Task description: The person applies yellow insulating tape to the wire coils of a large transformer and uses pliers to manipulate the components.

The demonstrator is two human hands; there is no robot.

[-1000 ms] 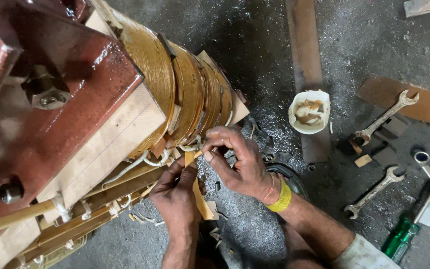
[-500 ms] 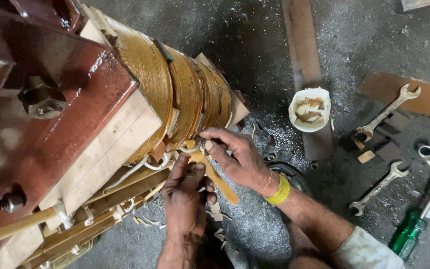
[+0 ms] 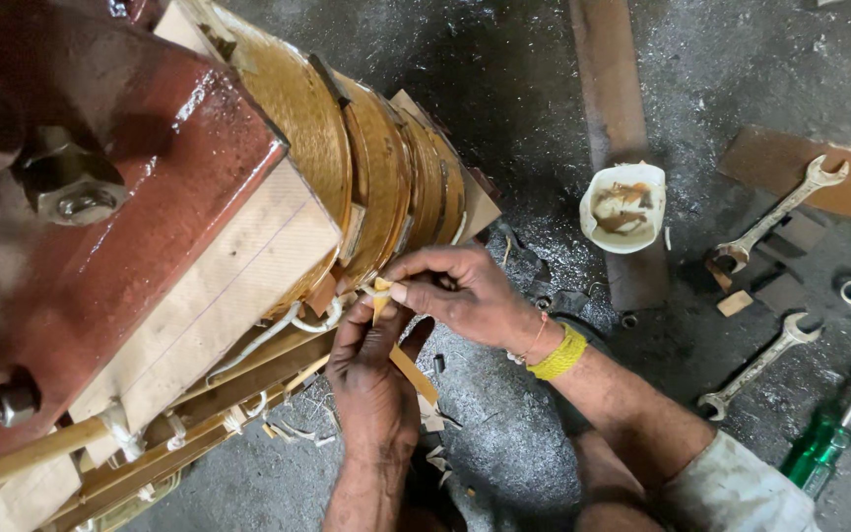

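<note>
left hand [image 3: 374, 379]: at 6 o'clock, nearest the camera, palm down, fingers reaching up to the thin tan strip; thumb and forefinger closed on its upper part.
right hand [image 3: 460, 296]: just above, coming in from 4 o'clock, fingertips pinched together on the strip's top end; yellow wristband [image 3: 558, 353] on its wrist.
tan strip [image 3: 408, 365]: held between both hands at the centre, top end touching the foot of the coils, lower end slanting toward 5 o'clock.
coils [image 3: 366, 167]: 4 amber-wrapped discs side by side at 11 o'clock, on pale wooden blocks [image 3: 219, 296].
red-brown steel frame [image 3: 100, 236]: at 9 o'clock, with bolts.
white bowl [image 3: 624, 205]: at 2 o'clock, on a rusty flat bar.
spanners [image 3: 778, 215]: 2, at 3 o'clock, well apart from the hands.
green-handled screwdriver [image 3: 812, 448]: at 4 o'clock.
</note>
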